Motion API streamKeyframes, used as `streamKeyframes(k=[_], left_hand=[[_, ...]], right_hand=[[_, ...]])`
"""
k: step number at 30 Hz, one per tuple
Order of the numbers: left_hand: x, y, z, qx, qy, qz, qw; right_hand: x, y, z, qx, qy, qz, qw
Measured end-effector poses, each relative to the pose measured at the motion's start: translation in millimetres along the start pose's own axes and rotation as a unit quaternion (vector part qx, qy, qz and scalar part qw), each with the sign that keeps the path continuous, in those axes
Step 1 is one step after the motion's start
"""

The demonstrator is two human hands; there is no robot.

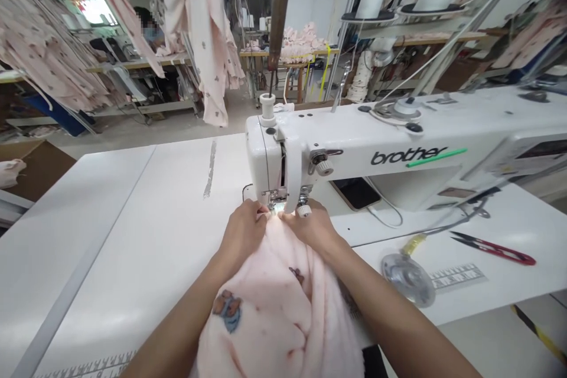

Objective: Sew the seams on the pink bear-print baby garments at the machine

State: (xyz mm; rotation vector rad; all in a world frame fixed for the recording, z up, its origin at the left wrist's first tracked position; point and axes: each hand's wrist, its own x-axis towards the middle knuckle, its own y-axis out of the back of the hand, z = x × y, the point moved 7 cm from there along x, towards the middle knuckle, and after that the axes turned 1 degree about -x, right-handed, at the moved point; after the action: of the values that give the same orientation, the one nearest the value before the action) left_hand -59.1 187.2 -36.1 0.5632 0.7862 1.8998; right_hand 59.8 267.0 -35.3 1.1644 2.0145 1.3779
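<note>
Soft, fuzzy pink cloth (266, 301) with bear prints bunches in loose folds, its narrowed end at the lit foot (273, 203) of the glossy white machine (345, 136). Sewing seems underway, though finished and remaining stitching cannot be told apart. The left hand (246, 225) pinches the edge; the right hand (312, 223) touches it, grip unclear.

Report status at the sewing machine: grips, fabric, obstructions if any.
Left grip and right grip on pink bear-print fabric, either side of the presser foot. Fabric rumpled toward the wearer. Thread snips and smartphone off to the right; nothing visibly blocking.
</note>
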Motion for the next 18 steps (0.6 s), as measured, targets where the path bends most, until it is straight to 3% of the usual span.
streamKeyframes(k=[18], left_hand=[[5.1, -0.7, 3.6, 0.039, -0.012, 0.023, 0.999]], right_hand=[[1.3, 2.4, 0.4, 0.01, -0.031, 0.013, 0.999]])
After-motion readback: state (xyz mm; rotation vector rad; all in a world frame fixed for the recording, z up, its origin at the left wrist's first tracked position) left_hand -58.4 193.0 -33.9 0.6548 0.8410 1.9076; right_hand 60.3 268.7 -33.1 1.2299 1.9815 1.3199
